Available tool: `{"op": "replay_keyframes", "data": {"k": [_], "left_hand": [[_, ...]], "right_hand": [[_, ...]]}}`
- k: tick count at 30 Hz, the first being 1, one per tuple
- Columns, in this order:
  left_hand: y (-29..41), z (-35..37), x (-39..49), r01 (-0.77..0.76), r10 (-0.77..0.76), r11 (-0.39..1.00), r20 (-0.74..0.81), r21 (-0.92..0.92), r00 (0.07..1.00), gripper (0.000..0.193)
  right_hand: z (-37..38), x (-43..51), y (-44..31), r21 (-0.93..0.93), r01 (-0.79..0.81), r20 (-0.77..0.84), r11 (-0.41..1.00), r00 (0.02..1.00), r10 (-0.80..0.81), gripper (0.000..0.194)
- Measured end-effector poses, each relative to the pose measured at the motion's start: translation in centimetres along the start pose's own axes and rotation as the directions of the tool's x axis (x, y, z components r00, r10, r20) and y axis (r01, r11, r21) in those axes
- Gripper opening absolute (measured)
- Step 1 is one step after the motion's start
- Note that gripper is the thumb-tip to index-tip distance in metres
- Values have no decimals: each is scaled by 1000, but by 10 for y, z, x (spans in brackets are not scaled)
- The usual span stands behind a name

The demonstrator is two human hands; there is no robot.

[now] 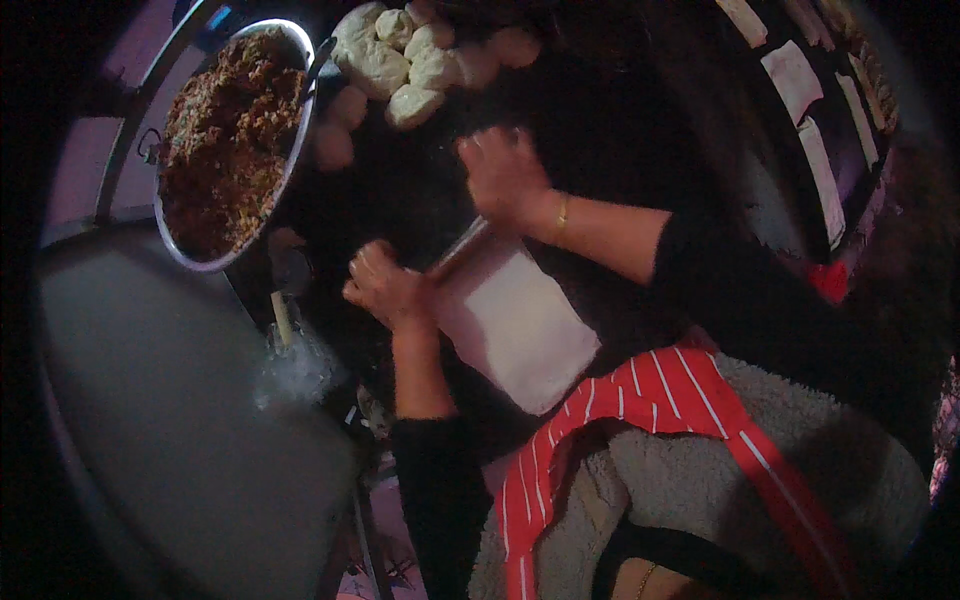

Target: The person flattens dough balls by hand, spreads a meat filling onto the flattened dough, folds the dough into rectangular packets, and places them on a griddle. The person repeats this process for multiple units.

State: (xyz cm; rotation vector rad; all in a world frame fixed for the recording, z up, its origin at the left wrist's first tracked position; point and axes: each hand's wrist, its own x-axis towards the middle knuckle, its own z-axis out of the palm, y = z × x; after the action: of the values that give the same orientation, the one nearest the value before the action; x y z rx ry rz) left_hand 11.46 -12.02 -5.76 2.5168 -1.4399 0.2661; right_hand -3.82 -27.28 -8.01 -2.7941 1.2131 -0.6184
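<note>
A flat, pale, roughly rectangular dough sheet [525, 330] lies on the dark work surface in front of me, one end near my red striped apron. My left hand [386, 289] is curled at the far left corner of the sheet. At its far right corner my right hand [506, 176], slightly blurred, is also curled, and the sheet's far edge runs between the two. The fingertips' grip is partly hidden. Beyond my hands sits a cluster of dough balls [412, 64], some in shadow. An oval metal-rimmed bowl of crumbly brown filling [232, 142] stands at the upper left.
A grey tabletop [187, 390] extends at the left. Clear plastic wrapping [296, 375] lies near its edge, beside a short pale stick [281, 319]. Several pale flat dough pieces [795, 79] lie at the upper right, with a red object [829, 281] below them.
</note>
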Motion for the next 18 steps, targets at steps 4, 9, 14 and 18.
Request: {"op": "replay_keyframes", "data": {"k": [4, 9, 14, 18], "left_hand": [[-13, 4, 31, 18, -18, 1000, -73, -4, 997, 24], [-18, -2, 16, 219, -204, 716, 101, -663, 974, 30], [-1, -21, -79, 254, -209, 539, 165, -803, 964, 34], [15, -51, -147, 130, -59, 922, 199, -365, 978, 44]], "right_hand": [[-7, 31, -4, 122, -112, 331, 986, 941, 66, 31], [-30, 2, 13, 313, -12, 379, 950, 918, -114, 43], [-69, -75, 29, 381, 217, 233, 898, 918, -321, 43], [-104, -139, 18, 477, 13, 347, 879, 916, -202, 48]]}}
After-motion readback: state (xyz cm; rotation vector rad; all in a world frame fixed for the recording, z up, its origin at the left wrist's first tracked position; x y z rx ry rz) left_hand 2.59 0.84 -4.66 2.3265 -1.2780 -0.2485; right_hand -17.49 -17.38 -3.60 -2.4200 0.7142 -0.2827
